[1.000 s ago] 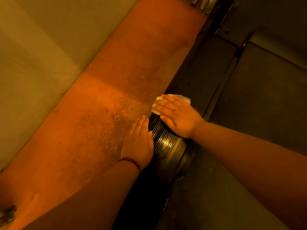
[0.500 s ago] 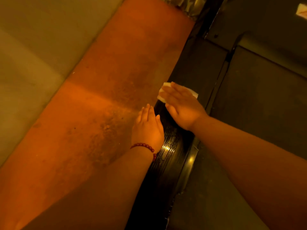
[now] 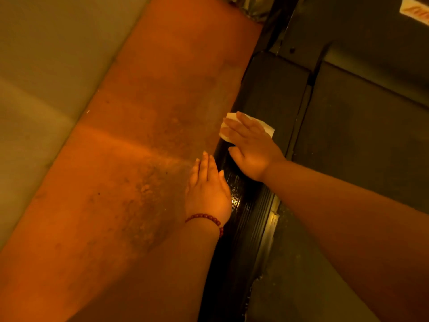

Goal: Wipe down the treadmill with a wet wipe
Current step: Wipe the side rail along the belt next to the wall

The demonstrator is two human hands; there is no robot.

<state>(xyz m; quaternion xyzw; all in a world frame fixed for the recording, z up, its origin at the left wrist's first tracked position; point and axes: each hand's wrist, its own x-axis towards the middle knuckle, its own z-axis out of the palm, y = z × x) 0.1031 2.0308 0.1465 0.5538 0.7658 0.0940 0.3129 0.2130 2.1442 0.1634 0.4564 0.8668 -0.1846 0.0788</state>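
The right hand (image 3: 253, 151) presses a white wipe (image 3: 267, 127) flat, fingers straight, on the dark side rail (image 3: 246, 219) of the treadmill (image 3: 348, 135). The left hand (image 3: 207, 194), nearer and just left, lies flat with fingers released on the orange floor (image 3: 127, 147).

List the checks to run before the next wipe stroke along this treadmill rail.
1. Wet wipe flat under the right hand: ok.
2. Wipe on the side rail: ok.
3. Left hand out of the stroke's path ahead: ok, it rests nearer the person, beside the rail.
4. Rail ahead free of objects: ok.
5. Wipe moist enough: cannot tell.
6. Belt stopped: cannot tell.
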